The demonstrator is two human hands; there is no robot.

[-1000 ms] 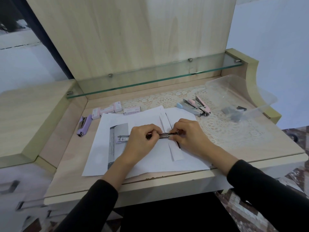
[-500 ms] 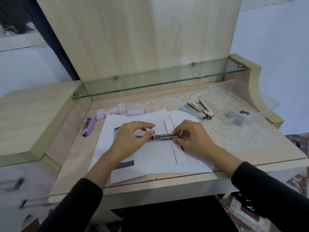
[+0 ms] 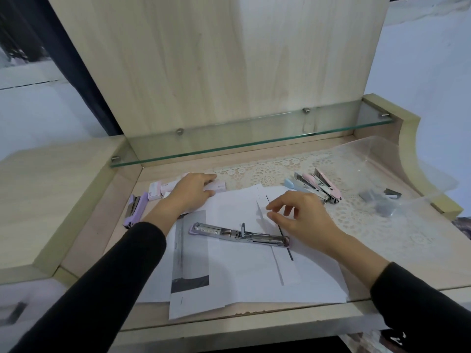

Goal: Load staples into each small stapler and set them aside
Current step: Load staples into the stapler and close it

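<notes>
Open stapler lies loose, beside right grip

The opened stapler lies on the papers mid-table, with the staple boxes behind to the left (a lone stapler just left of them), other staplers behind-right on the lace mat, and a bag farther right.
</notes>
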